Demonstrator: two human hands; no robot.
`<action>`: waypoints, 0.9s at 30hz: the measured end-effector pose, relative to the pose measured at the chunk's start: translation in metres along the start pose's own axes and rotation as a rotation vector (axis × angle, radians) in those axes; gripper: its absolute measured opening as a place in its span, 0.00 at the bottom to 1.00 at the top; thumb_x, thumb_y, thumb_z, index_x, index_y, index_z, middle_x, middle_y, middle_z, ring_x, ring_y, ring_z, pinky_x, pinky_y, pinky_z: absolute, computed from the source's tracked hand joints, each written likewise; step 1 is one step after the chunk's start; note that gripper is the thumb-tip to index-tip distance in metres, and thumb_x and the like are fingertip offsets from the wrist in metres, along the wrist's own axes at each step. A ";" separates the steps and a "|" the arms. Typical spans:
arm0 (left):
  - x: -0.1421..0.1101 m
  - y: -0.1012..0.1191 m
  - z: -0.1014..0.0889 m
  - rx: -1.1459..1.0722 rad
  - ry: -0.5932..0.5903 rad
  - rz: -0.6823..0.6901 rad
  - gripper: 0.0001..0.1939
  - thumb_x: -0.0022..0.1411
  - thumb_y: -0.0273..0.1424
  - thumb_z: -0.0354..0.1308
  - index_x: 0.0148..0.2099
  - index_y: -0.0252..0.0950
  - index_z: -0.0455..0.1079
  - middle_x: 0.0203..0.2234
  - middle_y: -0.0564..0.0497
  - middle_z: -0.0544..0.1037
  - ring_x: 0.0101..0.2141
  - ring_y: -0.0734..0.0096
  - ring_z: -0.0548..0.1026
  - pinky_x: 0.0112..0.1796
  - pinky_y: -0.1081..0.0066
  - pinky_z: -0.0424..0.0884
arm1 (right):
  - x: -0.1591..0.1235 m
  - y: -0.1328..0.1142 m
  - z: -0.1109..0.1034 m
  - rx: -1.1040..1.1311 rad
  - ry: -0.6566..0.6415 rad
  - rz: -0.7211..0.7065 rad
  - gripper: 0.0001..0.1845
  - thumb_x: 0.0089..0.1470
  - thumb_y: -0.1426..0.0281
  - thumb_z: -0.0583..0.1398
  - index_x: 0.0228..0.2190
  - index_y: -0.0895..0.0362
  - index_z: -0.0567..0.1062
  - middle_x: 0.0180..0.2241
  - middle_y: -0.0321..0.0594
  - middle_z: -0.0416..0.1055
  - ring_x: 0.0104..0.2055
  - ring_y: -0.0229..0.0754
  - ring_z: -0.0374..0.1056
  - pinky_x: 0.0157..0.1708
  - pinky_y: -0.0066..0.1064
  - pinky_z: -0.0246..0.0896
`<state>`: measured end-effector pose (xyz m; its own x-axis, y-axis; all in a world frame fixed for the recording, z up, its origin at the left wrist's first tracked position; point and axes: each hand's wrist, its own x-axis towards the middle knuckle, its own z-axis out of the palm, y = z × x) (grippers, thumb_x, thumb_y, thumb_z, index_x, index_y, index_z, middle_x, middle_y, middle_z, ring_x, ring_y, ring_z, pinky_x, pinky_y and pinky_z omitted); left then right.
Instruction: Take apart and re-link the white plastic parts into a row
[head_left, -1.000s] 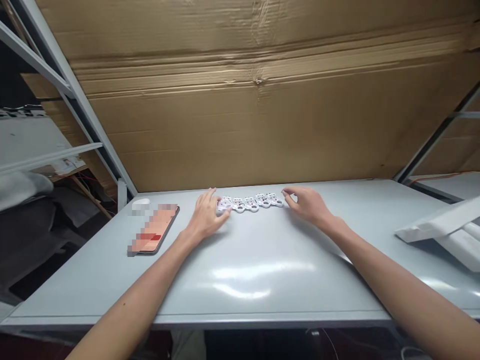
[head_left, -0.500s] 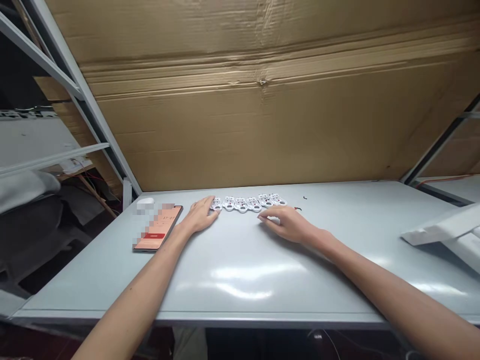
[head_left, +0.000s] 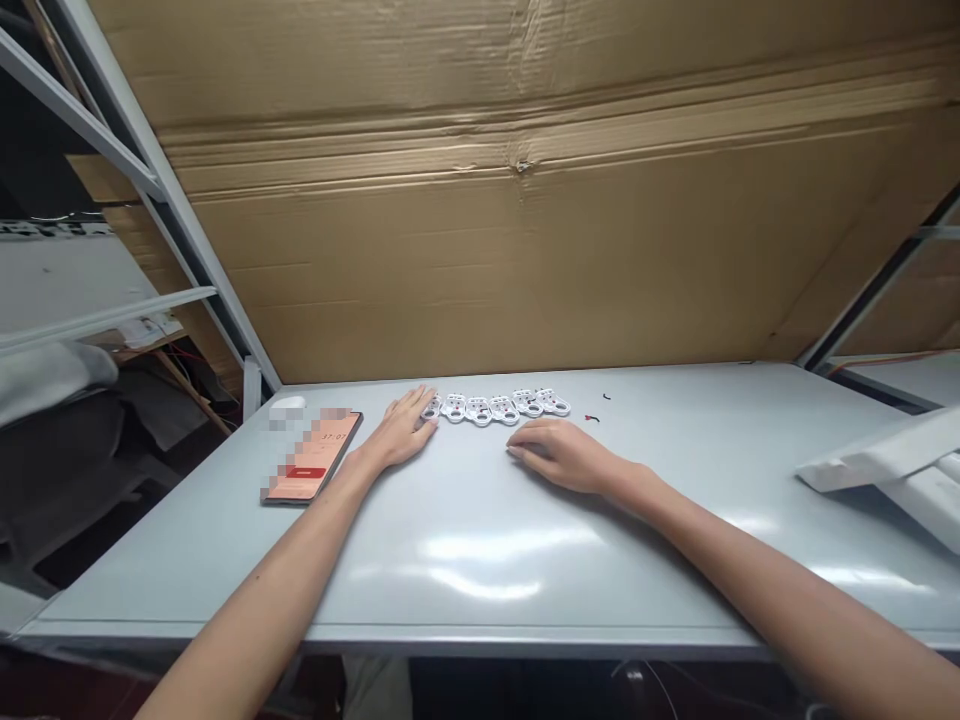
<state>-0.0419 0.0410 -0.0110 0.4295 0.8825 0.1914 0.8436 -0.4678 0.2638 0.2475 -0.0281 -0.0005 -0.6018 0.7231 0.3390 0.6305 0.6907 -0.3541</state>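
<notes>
A row of several small white plastic parts lies along the far side of the grey table. My left hand lies flat on the table, fingers stretched out, its fingertips touching the left end of the row. My right hand rests palm down just in front of the row's right half, fingers loosely curled toward the table and holding nothing that I can see.
A phone with an orange screen lies left of my left hand, a small white object behind it. Tiny dark and red bits sit right of the row. White foam pieces lie at the right. Cardboard stands behind.
My right hand has drawn back from the right end of the row toward me and leftward, uncovering small bits on the table. My left hand flattened at the row's left end.
</notes>
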 end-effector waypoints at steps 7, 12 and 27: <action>-0.001 0.018 0.001 0.014 0.029 0.223 0.29 0.68 0.43 0.49 0.66 0.36 0.61 0.65 0.45 0.63 0.67 0.51 0.52 0.65 0.49 0.49 | 0.000 0.002 0.000 -0.009 -0.028 -0.013 0.12 0.63 0.70 0.55 0.40 0.56 0.79 0.42 0.47 0.77 0.43 0.48 0.72 0.44 0.41 0.66; 0.000 0.020 0.005 0.004 0.027 0.235 0.21 0.68 0.39 0.48 0.59 0.40 0.69 0.58 0.48 0.73 0.64 0.51 0.59 0.64 0.48 0.51 | -0.001 -0.003 -0.001 0.015 -0.032 -0.026 0.13 0.64 0.69 0.54 0.39 0.55 0.79 0.40 0.45 0.77 0.41 0.46 0.72 0.44 0.40 0.66; 0.004 0.020 0.006 -0.044 0.262 0.288 0.17 0.64 0.35 0.53 0.52 0.38 0.73 0.49 0.44 0.78 0.54 0.56 0.72 0.56 0.56 0.66 | 0.000 -0.004 -0.001 0.018 -0.027 -0.022 0.12 0.63 0.69 0.54 0.38 0.55 0.79 0.40 0.43 0.78 0.40 0.45 0.72 0.43 0.37 0.66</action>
<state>-0.0212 0.0352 -0.0109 0.5448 0.6756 0.4967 0.6837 -0.7008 0.2034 0.2460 -0.0308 0.0015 -0.6285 0.7074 0.3233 0.6083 0.7061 -0.3625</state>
